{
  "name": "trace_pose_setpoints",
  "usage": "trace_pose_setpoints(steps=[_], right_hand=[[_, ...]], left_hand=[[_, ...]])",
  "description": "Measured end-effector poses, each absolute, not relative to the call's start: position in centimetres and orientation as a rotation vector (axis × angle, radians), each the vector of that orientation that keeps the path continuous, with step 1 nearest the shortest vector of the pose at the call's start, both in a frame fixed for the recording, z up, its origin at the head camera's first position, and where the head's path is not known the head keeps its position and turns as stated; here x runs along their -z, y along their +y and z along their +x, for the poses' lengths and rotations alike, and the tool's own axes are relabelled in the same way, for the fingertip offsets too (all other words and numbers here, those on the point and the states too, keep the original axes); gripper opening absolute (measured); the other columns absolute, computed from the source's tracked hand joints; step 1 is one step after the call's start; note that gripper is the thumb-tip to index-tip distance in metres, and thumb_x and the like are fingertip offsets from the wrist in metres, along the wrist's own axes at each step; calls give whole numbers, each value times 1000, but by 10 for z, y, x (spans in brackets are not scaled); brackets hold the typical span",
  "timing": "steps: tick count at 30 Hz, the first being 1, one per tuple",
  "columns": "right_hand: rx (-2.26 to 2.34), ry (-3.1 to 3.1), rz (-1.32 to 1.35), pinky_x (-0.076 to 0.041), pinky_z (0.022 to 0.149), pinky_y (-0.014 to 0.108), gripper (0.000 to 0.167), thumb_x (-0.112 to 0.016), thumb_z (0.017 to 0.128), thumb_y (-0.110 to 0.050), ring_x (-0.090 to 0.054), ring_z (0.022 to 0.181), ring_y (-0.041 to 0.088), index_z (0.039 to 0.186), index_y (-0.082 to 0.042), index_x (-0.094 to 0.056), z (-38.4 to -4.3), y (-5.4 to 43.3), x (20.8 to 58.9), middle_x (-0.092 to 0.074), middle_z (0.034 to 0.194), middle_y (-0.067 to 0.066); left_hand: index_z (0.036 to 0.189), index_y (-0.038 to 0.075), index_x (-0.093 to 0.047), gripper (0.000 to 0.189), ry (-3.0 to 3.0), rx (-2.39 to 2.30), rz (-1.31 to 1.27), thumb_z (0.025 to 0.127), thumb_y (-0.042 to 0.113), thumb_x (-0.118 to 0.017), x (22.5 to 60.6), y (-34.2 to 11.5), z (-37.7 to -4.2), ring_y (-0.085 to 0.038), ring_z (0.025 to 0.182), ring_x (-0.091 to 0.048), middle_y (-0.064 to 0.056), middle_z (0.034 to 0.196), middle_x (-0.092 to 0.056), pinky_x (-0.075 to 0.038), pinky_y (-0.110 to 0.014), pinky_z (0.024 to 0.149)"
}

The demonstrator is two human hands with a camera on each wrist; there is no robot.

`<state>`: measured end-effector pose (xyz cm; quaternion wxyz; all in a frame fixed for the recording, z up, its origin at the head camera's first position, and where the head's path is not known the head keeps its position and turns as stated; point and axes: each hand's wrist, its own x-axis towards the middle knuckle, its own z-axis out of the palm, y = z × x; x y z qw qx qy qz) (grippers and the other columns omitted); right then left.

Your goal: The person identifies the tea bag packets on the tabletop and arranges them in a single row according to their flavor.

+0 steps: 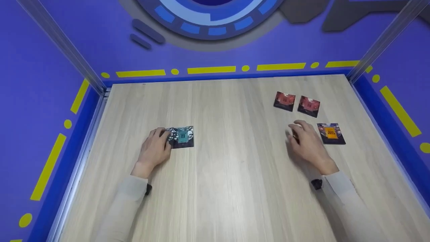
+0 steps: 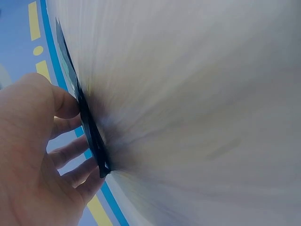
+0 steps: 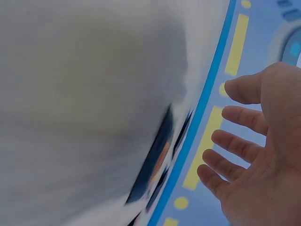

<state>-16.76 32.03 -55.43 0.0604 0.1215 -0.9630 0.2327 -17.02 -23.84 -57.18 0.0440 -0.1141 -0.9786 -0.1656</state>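
Note:
A flat square teal-and-black packet [image 1: 183,137] with a pale floral pattern is at the left of the table. My left hand [image 1: 155,146] grips its left end, thumb bent against the near side and fingertips hidden behind it in the left wrist view. Several dark layers show along the packet edge [image 2: 91,129] there. My right hand [image 1: 307,144] holds nothing, its fingers loosely bent and parted in the right wrist view. Just right of it lies a square packet with an orange label [image 1: 331,133]. Two red-and-black packets, one left [image 1: 285,101] and one right [image 1: 308,106], lie farther back.
The light wood-grain table [image 1: 228,168] spreads between both hands. Blue panels with yellow dashes form a back wall [image 1: 211,57] and side walls, joined by metal corner posts [image 1: 383,40]. A dark band [image 1: 316,184] sits at the right wrist.

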Motion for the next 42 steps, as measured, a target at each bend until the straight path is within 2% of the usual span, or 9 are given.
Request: trace_pose_setpoints(steps=[14,22,27,42], right_hand=[[-739,-3077,143,-25,122,76,50,-63,107,-22,-33,151,54,152,-1,-55,-159,347,557,-39,162,27],[-701,-3144,203,-32,121,73,51,-61,107,-18,-40,143,50,153,3,-53,-160,350,561,-43,157,27],[-685,-3141,258,-34,119,73,49,-60,105,-14,-43,140,51,149,6,-55,-161,349,562,-44,155,30],[-707,-3160,338,-38,119,70,50,-61,106,-14,-45,140,49,151,6,-54,-167,331,560,-43,157,28]], left_hand=[[144,-1,-63,45,-2988,507,-355,102,15,-56,573,-240,-170,-45,139,-53,-22,147,-56,-47,-58,116],[142,-2,-64,44,-2989,510,-353,101,15,-57,574,-240,-169,-44,138,-53,-23,147,-56,-48,-57,115],[143,0,-64,44,-2990,497,-342,102,14,-55,575,-239,-170,-44,139,-53,-22,147,-56,-49,-58,114],[145,1,-63,45,-3020,500,-339,103,16,-54,573,-240,-171,-44,142,-50,-22,151,-54,-47,-59,116]])
